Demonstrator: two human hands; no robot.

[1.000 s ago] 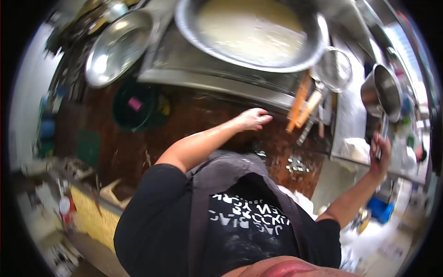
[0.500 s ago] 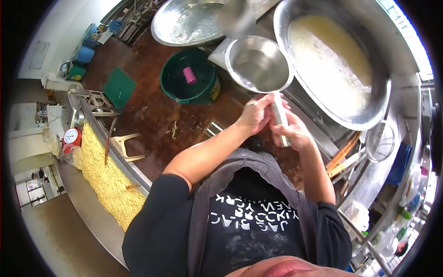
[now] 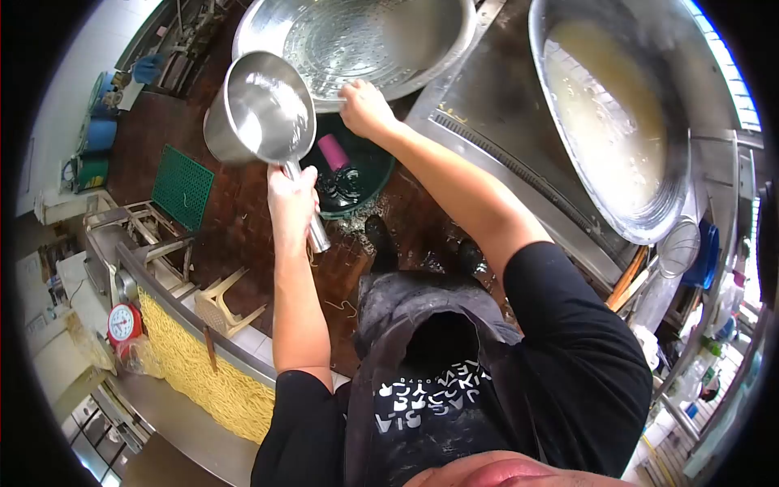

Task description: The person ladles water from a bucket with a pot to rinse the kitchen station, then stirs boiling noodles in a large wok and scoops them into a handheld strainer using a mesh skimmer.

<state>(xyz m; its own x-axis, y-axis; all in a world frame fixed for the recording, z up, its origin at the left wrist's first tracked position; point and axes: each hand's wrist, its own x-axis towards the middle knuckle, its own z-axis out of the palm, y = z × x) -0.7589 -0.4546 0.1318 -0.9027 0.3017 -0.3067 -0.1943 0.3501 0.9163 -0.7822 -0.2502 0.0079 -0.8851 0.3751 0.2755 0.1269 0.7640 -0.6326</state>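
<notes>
The deep, round silver metal saucepan point(image 3: 261, 109) sits at eleven o'clock from the left grip point(image 3: 294, 203), which is clamped around its tubular metal handle point(image 3: 318, 235); at one o'clock, the right grip point(image 3: 369, 112), its closure unclear, meets the wide silver basin's point(image 3: 274, 34) rim.

Glare whitens the saucepan point(image 3: 272, 105) while fisheye edges darken.

- Left hand point(image 3: 294, 203) wrapped round the handle of a pot point(image 3: 264, 130).
- Right hand point(image 3: 367, 114) at the near rim of a basin point(image 3: 324, 40); whether the fingers grip it is hard to tell.
- Bucket point(image 3: 375, 169) below, with a pink object point(image 3: 331, 152) inside.
- Tub point(image 3: 673, 195) on the right, holding cloudy liquid point(image 3: 608, 122).
- Noodles point(image 3: 203, 365) at lower left, beside a scale point(image 3: 122, 323).
</notes>
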